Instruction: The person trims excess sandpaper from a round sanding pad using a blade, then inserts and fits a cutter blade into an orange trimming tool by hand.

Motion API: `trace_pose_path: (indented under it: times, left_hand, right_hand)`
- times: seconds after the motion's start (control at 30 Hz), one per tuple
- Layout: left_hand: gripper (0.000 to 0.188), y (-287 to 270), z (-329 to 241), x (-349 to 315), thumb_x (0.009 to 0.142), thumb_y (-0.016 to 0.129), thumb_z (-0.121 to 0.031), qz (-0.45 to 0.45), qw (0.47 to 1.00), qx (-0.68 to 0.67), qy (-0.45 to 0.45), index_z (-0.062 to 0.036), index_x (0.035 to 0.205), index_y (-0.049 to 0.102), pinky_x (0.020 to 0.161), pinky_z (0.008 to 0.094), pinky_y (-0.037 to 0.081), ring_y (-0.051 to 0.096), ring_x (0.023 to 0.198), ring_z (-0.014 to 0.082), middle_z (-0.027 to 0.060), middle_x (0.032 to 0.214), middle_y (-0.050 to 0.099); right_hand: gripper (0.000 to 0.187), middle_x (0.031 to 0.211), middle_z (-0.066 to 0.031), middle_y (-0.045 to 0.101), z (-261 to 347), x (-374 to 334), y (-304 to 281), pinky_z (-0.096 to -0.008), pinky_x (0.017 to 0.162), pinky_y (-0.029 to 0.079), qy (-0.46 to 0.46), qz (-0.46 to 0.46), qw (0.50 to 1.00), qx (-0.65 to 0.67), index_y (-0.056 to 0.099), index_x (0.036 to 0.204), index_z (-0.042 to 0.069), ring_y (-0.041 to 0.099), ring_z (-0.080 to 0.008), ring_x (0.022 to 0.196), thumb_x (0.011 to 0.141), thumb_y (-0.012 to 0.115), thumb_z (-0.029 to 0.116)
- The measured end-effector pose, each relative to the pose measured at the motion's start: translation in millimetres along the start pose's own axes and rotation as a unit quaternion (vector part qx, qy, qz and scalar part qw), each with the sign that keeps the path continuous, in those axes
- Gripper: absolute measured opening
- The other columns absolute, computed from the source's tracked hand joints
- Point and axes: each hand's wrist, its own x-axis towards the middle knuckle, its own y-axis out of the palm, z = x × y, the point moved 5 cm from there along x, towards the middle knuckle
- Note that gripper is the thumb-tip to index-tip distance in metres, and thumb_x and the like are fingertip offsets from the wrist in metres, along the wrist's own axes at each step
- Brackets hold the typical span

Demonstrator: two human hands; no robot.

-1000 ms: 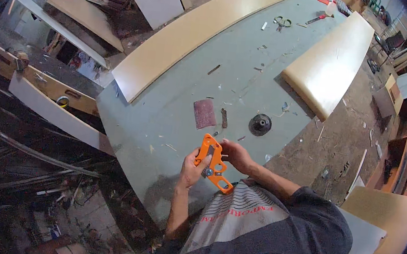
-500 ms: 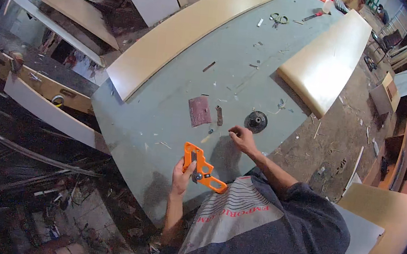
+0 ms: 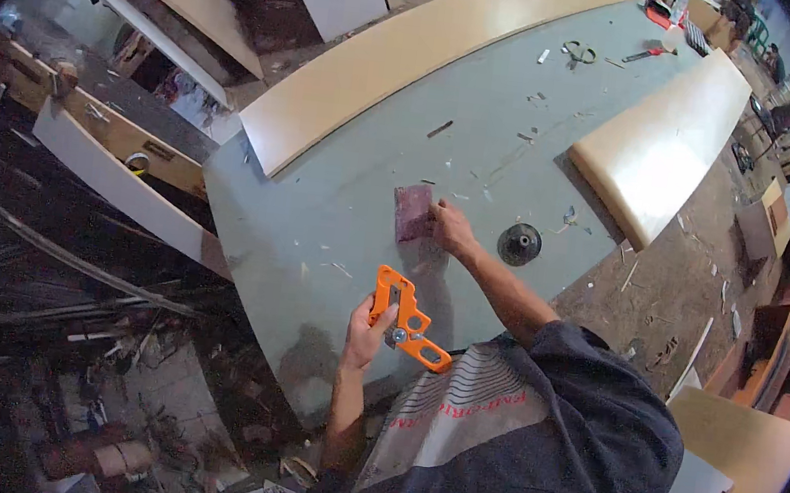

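Note:
My left hand (image 3: 365, 338) is wrapped round an orange hand tool (image 3: 413, 324) with rounded holes, a slot and a metal bolt. The tool is held up over the near edge of the table. To the right and farther off, my right hand (image 3: 455, 229) is low over the table, fingers curled in at the right edge of a worn reddish-brown piece of sandpaper (image 3: 411, 213). Whatever may be between those fingertips is hidden. A round black disc with a raised hub (image 3: 519, 245) sits on the tabletop, right of that hand.
The grey-green tabletop (image 3: 353, 183) carries scraps and a dark strip (image 3: 440, 129). A long curved pale panel (image 3: 389, 46) lines its far left edge; a thick pale board (image 3: 659, 150) lies at the right. Scissors (image 3: 579, 51) and a red-handled tool (image 3: 649, 53) lie far back.
My right hand has moved forward and left from beside the black disc to the sandpaper's edge. The left hand still holds the orange tool. The whole view has shifted slightly.

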Motion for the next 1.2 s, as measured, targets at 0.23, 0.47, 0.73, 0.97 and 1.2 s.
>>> trace_pose_path:
  times: [0.23, 0.47, 0.73, 0.97, 1.2]
  left_hand:
    - [0.029, 2.1, -0.8, 3.7, 0.095, 0.058, -0.015, 0.009, 1.0, 0.005, -0.017, 0.0006, 0.12, 0.055, 0.087, 0.0277, 0.046, 0.059, 0.096, 0.0117, 0.0042, 0.107, 0.063]
    - [0.031, 11.7, -6.8, 14.4, 0.095, 0.059, -0.014, 0.031, 0.999, 0.032, -0.016, 0.0021, 0.121, 0.053, 0.087, 0.027, 0.046, 0.059, 0.095, 0.0116, 0.0047, 0.105, 0.063]
    - [0.028, 26.3, -20.5, 26.5, 0.094, 0.058, -0.014, 0.067, 0.996, 0.061, -0.007, 0.0018, 0.117, 0.054, 0.083, 0.0263, 0.048, 0.059, 0.093, 0.0105, 0.005, 0.102, 0.063]
    - [0.029, 35.0, -28.2, 33.2, 0.094, 0.059, -0.016, 0.104, 0.991, 0.089, -0.004, 0.0017, 0.116, 0.054, 0.082, 0.0272, 0.048, 0.058, 0.092, 0.0107, 0.0046, 0.102, 0.062]
    - [0.028, 31.5, -23.1, 31.1, 0.095, 0.059, -0.019, 0.104, 0.991, 0.079, 0.01, 0.0009, 0.113, 0.053, 0.079, 0.0271, 0.048, 0.058, 0.09, 0.0104, 0.0045, 0.098, 0.062]
  right_hand:
    - [0.023, 0.095, -0.0204, 0.055, 3.3, -10.4, -10.0, -0.0495, 0.077, 0.046, -0.007, -0.041, 0.998, 0.038, 0.056, 0.094, 0.001, 0.055, -0.0433, 0.091, 0.081, 0.064, 0.018]
    - [0.021, 0.076, -0.0115, 0.062, 1.3, -19.6, -19.9, -0.0362, 0.063, 0.051, 0.072, -0.08, 0.981, 0.164, 0.059, 0.087, 0.0, 0.063, -0.0236, 0.07, 0.081, 0.074, 0.014]
    - [0.014, 0.081, -0.0011, 0.066, 85.3, -96.2, -76.1, -0.027, 0.064, 0.051, 0.091, 0.026, 0.832, 0.547, 0.066, 0.093, 0.0, 0.061, -0.0086, 0.073, 0.086, 0.071, 0.011]
    - [0.014, 0.092, -0.0022, 0.067, 86.8, -116.4, -66.7, -0.0268, 0.076, 0.052, 0.127, 0.082, 0.76, 0.633, 0.066, 0.102, 0.001, 0.062, -0.0088, 0.083, 0.089, 0.066, 0.006]
    - [0.018, 0.102, -0.004, 0.067, 96.6, -123.1, -67.7, -0.0275, 0.085, 0.051, 0.146, 0.112, 0.727, 0.662, 0.064, 0.107, 0.0, 0.063, -0.0104, 0.093, 0.09, 0.065, 0.008]
